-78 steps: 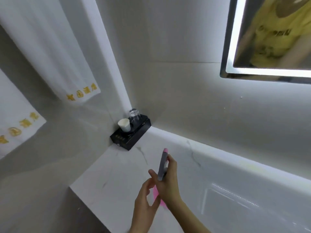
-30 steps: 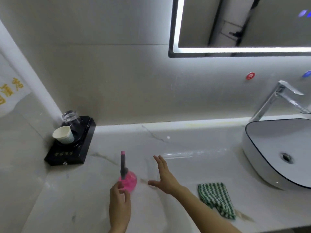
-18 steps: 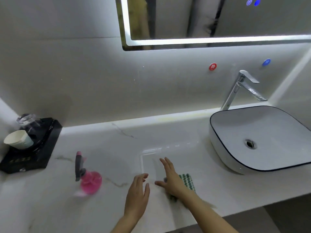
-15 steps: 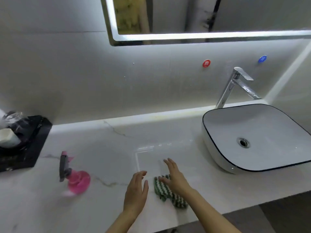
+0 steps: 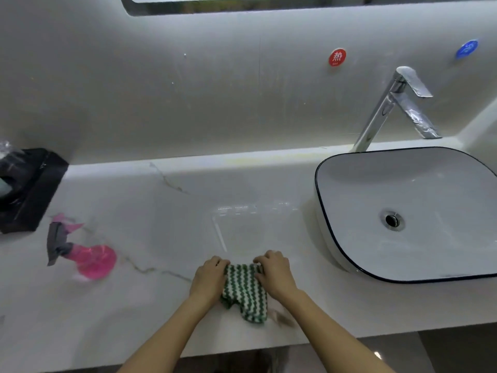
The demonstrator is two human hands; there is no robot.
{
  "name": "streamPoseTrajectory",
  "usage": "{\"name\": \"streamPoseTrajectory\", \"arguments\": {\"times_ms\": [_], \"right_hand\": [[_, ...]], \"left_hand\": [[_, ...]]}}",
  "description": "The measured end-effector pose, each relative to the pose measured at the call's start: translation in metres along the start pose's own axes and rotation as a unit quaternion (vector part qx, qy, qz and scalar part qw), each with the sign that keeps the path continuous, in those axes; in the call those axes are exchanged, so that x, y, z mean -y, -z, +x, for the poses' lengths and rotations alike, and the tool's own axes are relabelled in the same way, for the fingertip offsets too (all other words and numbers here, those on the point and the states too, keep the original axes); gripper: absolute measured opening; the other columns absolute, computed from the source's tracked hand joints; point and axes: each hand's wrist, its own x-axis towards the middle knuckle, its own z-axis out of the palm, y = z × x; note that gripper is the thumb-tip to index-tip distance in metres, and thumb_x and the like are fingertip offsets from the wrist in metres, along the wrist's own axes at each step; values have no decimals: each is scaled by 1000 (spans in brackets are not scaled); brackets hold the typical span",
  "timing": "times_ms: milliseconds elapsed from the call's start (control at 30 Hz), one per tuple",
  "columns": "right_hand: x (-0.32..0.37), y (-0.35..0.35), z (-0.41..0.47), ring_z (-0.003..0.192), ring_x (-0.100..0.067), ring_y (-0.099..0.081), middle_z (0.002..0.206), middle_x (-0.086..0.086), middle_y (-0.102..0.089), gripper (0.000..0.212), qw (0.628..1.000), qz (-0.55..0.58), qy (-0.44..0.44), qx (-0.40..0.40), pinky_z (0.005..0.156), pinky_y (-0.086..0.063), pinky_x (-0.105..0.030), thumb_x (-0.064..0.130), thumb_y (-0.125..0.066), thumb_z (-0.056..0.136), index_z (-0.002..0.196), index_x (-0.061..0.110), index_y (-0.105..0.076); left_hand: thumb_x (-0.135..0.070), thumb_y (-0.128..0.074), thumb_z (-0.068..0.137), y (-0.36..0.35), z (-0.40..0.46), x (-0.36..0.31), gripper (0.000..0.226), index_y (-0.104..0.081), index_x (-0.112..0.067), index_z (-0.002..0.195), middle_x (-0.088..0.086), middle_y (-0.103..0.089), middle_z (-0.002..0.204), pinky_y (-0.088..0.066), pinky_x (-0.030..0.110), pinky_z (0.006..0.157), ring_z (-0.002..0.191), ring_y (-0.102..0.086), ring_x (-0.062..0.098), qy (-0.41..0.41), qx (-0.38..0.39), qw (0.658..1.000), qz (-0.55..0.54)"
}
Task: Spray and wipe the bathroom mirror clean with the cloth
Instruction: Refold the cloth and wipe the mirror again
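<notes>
A green-and-white zigzag cloth (image 5: 246, 290) lies on the white marble counter (image 5: 166, 211) near its front edge. My left hand (image 5: 208, 278) grips the cloth's left side and my right hand (image 5: 274, 273) grips its right side, fingers curled on its far corners. The pink spray bottle (image 5: 91, 258) with a grey trigger head stands alone on the counter to the left. Only the lit bottom edge of the mirror (image 5: 242, 2) shows at the top of the view.
A white vessel sink (image 5: 403, 211) with a dark rim sits at the right, with a chrome faucet (image 5: 390, 109) behind it. A black tray (image 5: 29, 189) with cups stands at the far left. Red (image 5: 337, 57) and blue (image 5: 466, 48) round stickers are on the wall.
My left hand set the spray bottle down and left it. Both hands moved right to the cloth and closed on its two sides. The view tilted down, so most of the mirror is out of frame.
</notes>
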Motion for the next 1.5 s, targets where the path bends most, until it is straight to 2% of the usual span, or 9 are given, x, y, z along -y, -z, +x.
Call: {"name": "streamPoseTrajectory", "arguments": {"times_ms": [200,367,700,900,1033,1167,1267,1400,1500], "right_hand": [[2,12,7,114,-22,-42,117,-3,-53,20,999,36,10,12,90,-31,-29,24,-56,92,110,18,-62],[-3,34,13,86,-16,-51,99,-3,-59,7,982,190,-6,4,70,-34,-22,12,-54,93,94,19,-53],[-5,37,50,91,-14,-50,113,-6,-55,19,974,201,-58,-83,77,-36,-18,8,-52,94,111,10,-59],[-6,11,23,113,-26,-51,133,-11,-47,38,979,125,-79,-142,96,-42,-33,9,-53,91,129,8,-51],[0,-1,10,116,-26,-45,131,-10,-45,43,974,94,-155,-135,98,-35,-31,27,-50,96,134,10,-45],[9,-8,5,115,-22,-41,127,-6,-43,43,976,71,-169,-118,97,-33,-29,35,-50,95,133,16,-44],[14,-11,3,115,-22,-40,127,-5,-42,42,975,88,-169,-111,97,-32,-27,32,-51,95,133,17,-43],[12,-12,0,116,-21,-42,128,-5,-44,47,970,154,-154,-107,98,-31,-25,22,-56,93,136,16,-41],[10,-13,-4,116,-20,-44,128,-6,-46,52,957,225,-144,-116,100,-34,-25,13,-60,90,138,14,-41]], "left_hand": [[-20,-54,91,9,3,1,22,-58,-22,112,-2,-52,112,-29,24,85,103,-53,17,-16,-22,999,-33],[-15,-49,93,27,8,8,16,-54,-20,109,-4,-57,108,-44,27,83,95,-57,15,-60,-13,984,-169],[-11,-42,96,22,43,1,38,-41,-24,132,1,-52,122,-42,27,91,108,-52,16,-9,-38,965,-260],[-8,-51,89,5,24,8,58,-30,-15,142,7,-33,140,-33,32,108,126,-39,20,-50,-73,982,-165],[-2,-75,67,-3,14,6,63,-52,-12,124,17,-52,129,-49,44,93,112,-57,31,-84,-122,986,-77],[-7,-79,61,-7,2,-6,51,-68,-19,110,5,-65,118,-52,39,86,105,-64,19,-164,-90,982,-4],[-29,-44,82,-12,-9,-6,43,-58,-28,123,-3,-61,126,-46,37,95,115,-58,13,-162,-8,986,47],[-45,-33,82,-24,-15,5,71,-13,-28,148,-2,-41,144,-4,43,110,135,-26,17,-145,48,980,125],[-51,-32,79,-21,-10,4,79,-3,-26,149,-3,-50,139,-16,47,108,127,-47,16,-138,55,982,116]]}}
